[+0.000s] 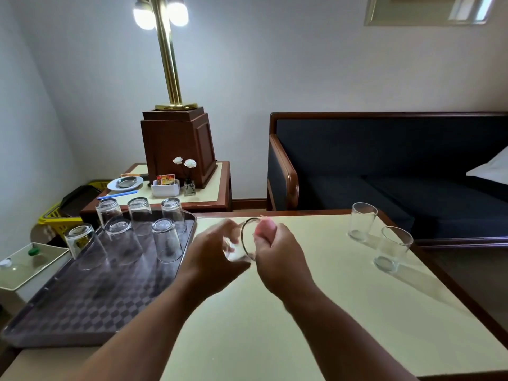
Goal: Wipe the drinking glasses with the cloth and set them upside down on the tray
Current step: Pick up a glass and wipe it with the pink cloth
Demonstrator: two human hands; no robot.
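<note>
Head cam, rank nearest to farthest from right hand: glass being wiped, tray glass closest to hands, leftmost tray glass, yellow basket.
From the right hand, which holds the cloth:
1. Centre, beside it: glass being wiped.
2. Right side of tray: closest tray glass.
3. Left edge: leftmost tray glass.
4. Far left, beyond tray: yellow basket.

Clear glasses (362, 226), pink cloth (265, 229), grey checkered tray (90, 306), cream table (316, 312), navy sofa (384, 160), yellow basket (59, 224).
</note>
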